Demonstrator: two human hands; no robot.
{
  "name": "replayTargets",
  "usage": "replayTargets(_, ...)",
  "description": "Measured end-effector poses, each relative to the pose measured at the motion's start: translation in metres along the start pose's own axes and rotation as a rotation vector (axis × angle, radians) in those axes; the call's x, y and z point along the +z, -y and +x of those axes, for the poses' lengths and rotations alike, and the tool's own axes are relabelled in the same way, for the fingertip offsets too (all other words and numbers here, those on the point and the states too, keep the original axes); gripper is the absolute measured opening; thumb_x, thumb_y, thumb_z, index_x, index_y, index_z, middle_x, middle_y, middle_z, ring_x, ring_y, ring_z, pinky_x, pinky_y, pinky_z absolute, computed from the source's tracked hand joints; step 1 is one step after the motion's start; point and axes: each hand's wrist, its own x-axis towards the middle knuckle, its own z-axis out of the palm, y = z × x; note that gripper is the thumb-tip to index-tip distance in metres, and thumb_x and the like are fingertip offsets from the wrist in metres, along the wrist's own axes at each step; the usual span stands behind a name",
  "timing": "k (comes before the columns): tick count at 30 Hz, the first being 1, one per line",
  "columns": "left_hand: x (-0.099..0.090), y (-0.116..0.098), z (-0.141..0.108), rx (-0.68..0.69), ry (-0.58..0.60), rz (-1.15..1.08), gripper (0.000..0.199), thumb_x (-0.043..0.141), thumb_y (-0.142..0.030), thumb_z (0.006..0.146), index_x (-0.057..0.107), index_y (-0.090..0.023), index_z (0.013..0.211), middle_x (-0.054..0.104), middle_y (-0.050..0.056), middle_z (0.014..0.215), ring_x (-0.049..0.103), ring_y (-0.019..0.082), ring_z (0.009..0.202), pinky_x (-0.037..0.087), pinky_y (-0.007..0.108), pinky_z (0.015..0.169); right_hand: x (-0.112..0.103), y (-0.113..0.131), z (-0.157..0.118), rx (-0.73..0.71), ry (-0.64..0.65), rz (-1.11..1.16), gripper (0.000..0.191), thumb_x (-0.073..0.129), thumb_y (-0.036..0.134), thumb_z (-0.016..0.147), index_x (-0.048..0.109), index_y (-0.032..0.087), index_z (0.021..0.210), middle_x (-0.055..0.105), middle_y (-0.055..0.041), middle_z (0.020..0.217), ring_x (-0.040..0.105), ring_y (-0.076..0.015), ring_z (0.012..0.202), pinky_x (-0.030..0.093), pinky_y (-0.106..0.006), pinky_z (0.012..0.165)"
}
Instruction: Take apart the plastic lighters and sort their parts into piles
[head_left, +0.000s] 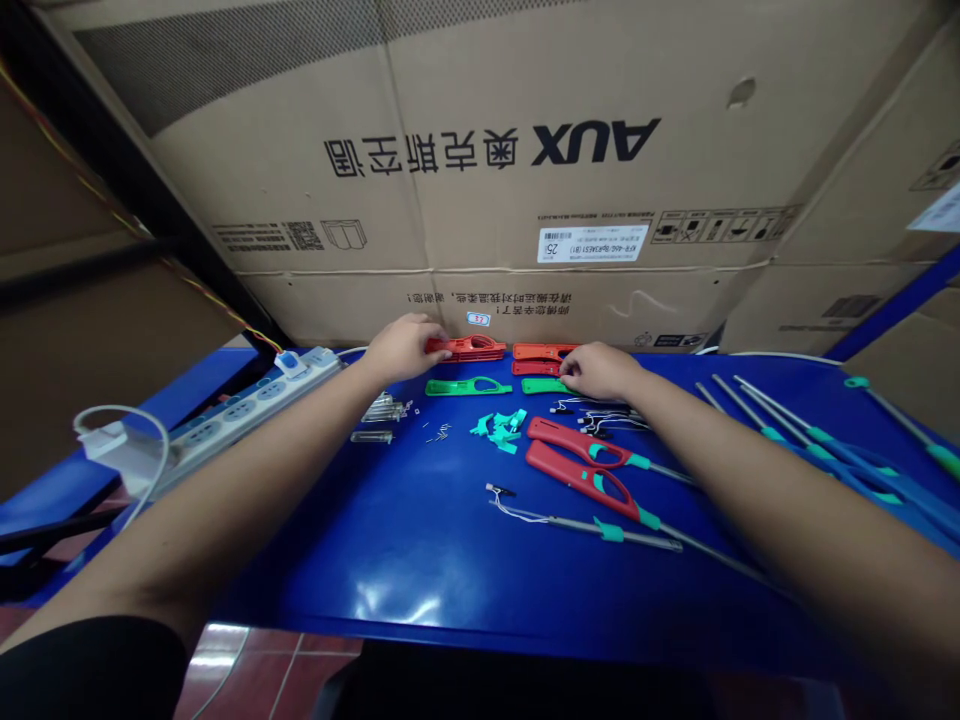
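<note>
At the back of the blue table, my left hand (409,347) has its fingers closed on the left end of a stack of orange-red casing halves (476,348). A green casing half (466,387) lies just in front of that stack. My right hand (600,371) pinches at the right end of another green half (538,385), beside more red halves (534,352); its fingertips partly hide what they touch. Small turquoise pieces (501,428) lie in a pile at the middle. Two red lighters (581,470) with metal tubes lie to the right of them.
A metal rod with wires (585,525) lies nearer the front. Blue lighters (862,480) are on the right, under and beyond my right forearm. Clear cylinders (382,408) and tiny pins lie left of centre. A power strip (247,410) runs along the left edge; a cardboard box (465,220) stands behind.
</note>
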Motion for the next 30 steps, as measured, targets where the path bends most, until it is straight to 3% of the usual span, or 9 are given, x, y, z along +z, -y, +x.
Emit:
replayTargets(6,-0.023,-0.027,-0.033,-0.099,-0.179,-0.14,0.03,0.057,-0.043,0.09,0.073,-0.02,0.1,0.073,0.007,0.104,0.065,0.024,0.098,0.049,0.036,0.09,-0.002,-0.002,-0.002,0.001,-0.01,0.111,0.019,0.061,0.031,0.084,0.077,0.021,0.088,0.075,-0.0018,0.079,0.061,-0.0142,0.065,0.041,-0.024,0.059)
replayTargets(10,-0.021,-0.039,-0.045,-0.09,-0.163,-0.17,0.03,0.056,-0.043,0.091,0.074,-0.019,0.096,0.074,0.007,0.099,0.067,0.023,0.094,0.05,0.036,0.087,-0.004,-0.002,-0.004,-0.006,-0.049,0.134,0.02,0.06,0.03,0.085,0.076,0.02,0.087,0.074,-0.0021,0.079,0.06,-0.0144,0.067,0.04,-0.025,0.061)
replayTargets(15,-0.007,-0.046,-0.043,-0.045,-0.109,-0.125,0.028,0.053,-0.038,0.094,0.074,-0.02,0.096,0.074,0.006,0.1,0.067,0.022,0.093,0.051,0.036,0.089,-0.002,-0.003,-0.002,0.012,-0.107,0.134,0.02,0.06,0.03,0.085,0.077,0.02,0.089,0.074,-0.0036,0.081,0.062,-0.0163,0.069,0.041,-0.027,0.063)
replayTargets(19,0.005,-0.064,-0.026,0.026,-0.058,-0.086,0.023,0.055,-0.034,0.094,0.074,-0.021,0.098,0.074,0.006,0.102,0.066,0.022,0.099,0.05,0.035,0.091,-0.006,-0.01,-0.004,0.021,-0.146,0.135,0.02,0.06,0.031,0.085,0.077,0.021,0.09,0.075,-0.0043,0.085,0.062,-0.0172,0.073,0.043,-0.027,0.064)
replayTargets(25,0.018,-0.097,0.03,0.027,0.023,0.033,0.023,0.06,-0.028,0.09,0.073,-0.019,0.105,0.069,0.012,0.107,0.065,0.029,0.105,0.051,0.037,0.085,-0.005,-0.02,-0.006,0.036,-0.184,0.137,0.02,0.059,0.031,0.086,0.076,0.02,0.089,0.074,-0.0037,0.087,0.063,-0.0169,0.075,0.043,-0.027,0.066)
replayTargets(30,0.025,-0.108,0.059,0.078,0.097,0.122,0.025,0.067,-0.029,0.086,0.073,-0.018,0.108,0.069,0.013,0.11,0.066,0.03,0.105,0.051,0.036,0.082,-0.001,-0.028,-0.005,0.027,-0.22,0.154,0.019,0.06,0.029,0.087,0.076,0.02,0.091,0.074,-0.0041,0.09,0.062,-0.0169,0.077,0.044,-0.027,0.069)
